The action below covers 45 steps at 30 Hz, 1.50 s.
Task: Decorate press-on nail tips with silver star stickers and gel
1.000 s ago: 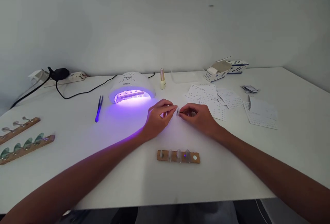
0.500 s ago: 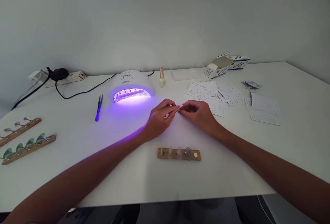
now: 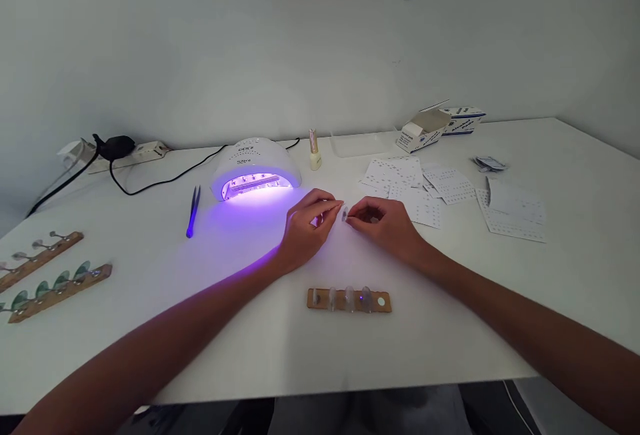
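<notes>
Between the thumb and fingertips of my right hand [image 3: 383,220] is a small clear false nail [image 3: 345,213]. My left hand [image 3: 310,227] faces it just to the left, thumb and fingers pinched together; whether anything lies in that pinch is too small to make out. Below both hands, a wooden display strip [image 3: 325,307] carries several clear false nails standing in a row, with a bare white round pad [image 3: 381,301] at its right end.
A lit nail lamp [image 3: 256,161] glows purple behind my left hand. Tweezers [image 3: 193,211], a polish bottle [image 3: 315,151], sticker sheets [image 3: 417,205], alcohol pad boxes [image 3: 420,133] and a power strip [image 3: 145,153] lie around. Two more nail strips [image 3: 60,293] are at the left.
My hands have come slightly apart at the fingertips, so the clear false nail now shows in my right hand. The view has shifted a little.
</notes>
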Tool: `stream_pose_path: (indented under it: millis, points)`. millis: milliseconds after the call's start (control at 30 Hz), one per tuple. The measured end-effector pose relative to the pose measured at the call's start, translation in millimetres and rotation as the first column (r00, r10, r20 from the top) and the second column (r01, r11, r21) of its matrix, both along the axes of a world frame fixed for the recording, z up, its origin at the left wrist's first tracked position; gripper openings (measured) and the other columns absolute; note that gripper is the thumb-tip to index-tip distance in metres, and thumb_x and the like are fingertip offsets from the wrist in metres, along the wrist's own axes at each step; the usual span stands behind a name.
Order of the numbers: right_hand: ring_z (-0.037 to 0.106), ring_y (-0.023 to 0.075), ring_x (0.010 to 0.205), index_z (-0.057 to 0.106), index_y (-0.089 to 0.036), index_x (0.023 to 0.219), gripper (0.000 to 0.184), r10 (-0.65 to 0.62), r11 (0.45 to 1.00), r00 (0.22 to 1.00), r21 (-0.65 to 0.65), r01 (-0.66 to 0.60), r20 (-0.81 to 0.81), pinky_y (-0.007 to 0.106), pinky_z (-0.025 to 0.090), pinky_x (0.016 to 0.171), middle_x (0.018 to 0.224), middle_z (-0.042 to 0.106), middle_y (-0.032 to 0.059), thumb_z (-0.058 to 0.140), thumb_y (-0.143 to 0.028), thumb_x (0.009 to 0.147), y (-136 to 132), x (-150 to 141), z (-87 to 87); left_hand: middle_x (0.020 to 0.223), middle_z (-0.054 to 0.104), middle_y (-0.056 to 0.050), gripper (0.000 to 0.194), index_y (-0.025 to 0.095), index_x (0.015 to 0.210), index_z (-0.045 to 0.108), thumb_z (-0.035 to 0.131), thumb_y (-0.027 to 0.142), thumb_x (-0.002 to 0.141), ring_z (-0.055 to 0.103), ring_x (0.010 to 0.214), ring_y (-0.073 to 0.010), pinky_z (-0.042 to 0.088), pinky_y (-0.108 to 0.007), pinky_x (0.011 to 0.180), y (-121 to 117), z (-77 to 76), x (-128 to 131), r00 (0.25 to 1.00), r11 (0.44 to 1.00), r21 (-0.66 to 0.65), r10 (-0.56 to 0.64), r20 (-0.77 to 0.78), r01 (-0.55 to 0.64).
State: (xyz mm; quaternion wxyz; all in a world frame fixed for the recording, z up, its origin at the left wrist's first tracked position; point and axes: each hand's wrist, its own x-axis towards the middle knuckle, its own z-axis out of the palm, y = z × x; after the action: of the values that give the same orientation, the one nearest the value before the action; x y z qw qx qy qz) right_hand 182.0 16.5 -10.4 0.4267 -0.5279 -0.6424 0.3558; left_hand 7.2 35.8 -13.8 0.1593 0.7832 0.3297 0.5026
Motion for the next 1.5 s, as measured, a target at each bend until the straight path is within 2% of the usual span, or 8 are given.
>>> stream_pose_path:
  millis: [233, 500, 700, 867, 1033, 1133, 1267, 1500]
  points:
    - [0.055, 0.0119, 0.06, 0.067, -0.02, 0.072, 0.007, -0.002, 1.0, 1.0, 0.009, 0.002, -0.003, 0.025, 0.042, 0.055, 0.066, 0.065, -0.0003, 0.067, -0.027, 0.074, -2.0, -3.4, 0.0, 0.088, 0.062, -0.006, 0.02, 0.018, 0.098, 0.07, 0.053, 0.012, 0.087, 0.053, 0.066, -0.0071, 0.042, -0.019, 0.052, 0.6, -5.8, -1.9, 0.988, 0.984, 0.122, -0.114, -0.108, 0.127]
    - [0.056, 0.0133, 0.062, 0.066, -0.019, 0.073, 0.011, -0.034, 0.996, 0.994, -0.087, 0.025, -0.105, 0.025, 0.043, 0.055, 0.065, 0.064, 0.0001, 0.069, -0.029, 0.07, -2.0, -2.8, 1.2, 0.09, 0.062, -0.006, 0.022, 0.019, 0.102, 0.068, 0.05, 0.013, 0.089, 0.055, 0.068, -0.0081, 0.043, -0.019, 0.055, 0.6, -7.6, -2.7, 0.987, 0.97, 0.216, -0.079, -0.143, 0.109]
    - [0.061, 0.0145, 0.062, 0.067, -0.017, 0.074, 0.011, -0.062, 0.988, 0.981, -0.148, 0.035, -0.182, 0.027, 0.048, 0.06, 0.065, 0.066, 0.0013, 0.071, -0.023, 0.066, 2.0, 0.7, -0.3, 0.09, 0.062, -0.006, 0.024, 0.019, 0.104, 0.067, 0.053, 0.009, 0.086, 0.055, 0.068, -0.0073, 0.044, -0.019, 0.056, -0.6, -10.0, -3.1, 0.985, 0.953, 0.283, -0.066, -0.161, 0.11]
    - [0.061, 0.0144, 0.061, 0.069, -0.017, 0.074, 0.009, -0.06, 0.991, 0.979, -0.127, 0.035, -0.193, 0.028, 0.049, 0.062, 0.064, 0.066, 0.0014, 0.07, -0.025, 0.068, 4.4, 3.3, -0.3, 0.09, 0.064, -0.006, 0.02, 0.018, 0.1, 0.068, 0.054, 0.012, 0.087, 0.055, 0.065, -0.007, 0.045, -0.019, 0.054, -1.9, -7.9, -3.1, 0.991, 0.965, 0.246, -0.061, -0.118, 0.089]
    - [0.062, 0.0156, 0.068, 0.068, -0.018, 0.073, 0.012, -0.03, 0.997, 0.989, -0.075, 0.019, -0.147, 0.028, 0.049, 0.064, 0.072, 0.068, 0.0027, 0.07, -0.03, 0.07, 1.3, 1.0, -0.9, 0.084, 0.064, -0.005, 0.014, 0.017, 0.088, 0.071, 0.058, 0.016, 0.085, 0.057, 0.07, -0.0088, 0.048, -0.02, 0.057, 0.0, -1.6, -2.1, 0.999, 0.996, 0.079, 0.029, 0.041, -0.032]
    - [0.058, 0.0139, 0.064, 0.067, -0.02, 0.072, 0.008, -0.012, 1.0, 0.997, -0.021, 0.01, -0.073, 0.027, 0.047, 0.061, 0.07, 0.067, 0.0011, 0.069, -0.028, 0.072, -2.4, -2.5, 0.3, 0.083, 0.063, -0.005, 0.014, 0.018, 0.087, 0.072, 0.058, 0.016, 0.085, 0.057, 0.07, -0.0087, 0.046, -0.018, 0.053, 0.1, -0.3, -1.6, 0.999, 1.0, 0.023, 0.01, 0.032, -0.01]
    - [0.056, 0.0125, 0.063, 0.068, -0.02, 0.074, 0.005, -0.005, 1.0, 0.999, 0.007, 0.005, -0.051, 0.026, 0.045, 0.059, 0.07, 0.067, 0.0003, 0.067, -0.025, 0.073, -6.0, -6.4, 2.3, 0.084, 0.063, -0.005, 0.016, 0.017, 0.091, 0.072, 0.058, 0.013, 0.085, 0.056, 0.069, -0.008, 0.041, -0.016, 0.048, -1.3, -1.3, -1.3, 0.998, 0.996, 0.059, -0.058, -0.031, 0.06]
    - [0.059, 0.0142, 0.065, 0.066, -0.019, 0.071, 0.009, -0.031, 0.999, 0.989, -0.046, 0.025, -0.142, 0.027, 0.046, 0.06, 0.069, 0.067, 0.0015, 0.069, -0.028, 0.072, -4.6, -5.8, 1.6, 0.083, 0.063, -0.005, 0.017, 0.017, 0.094, 0.072, 0.058, 0.014, 0.085, 0.054, 0.066, -0.0069, 0.039, -0.015, 0.046, -1.1, -3.3, -2.0, 0.996, 0.991, 0.107, -0.073, -0.05, 0.078]
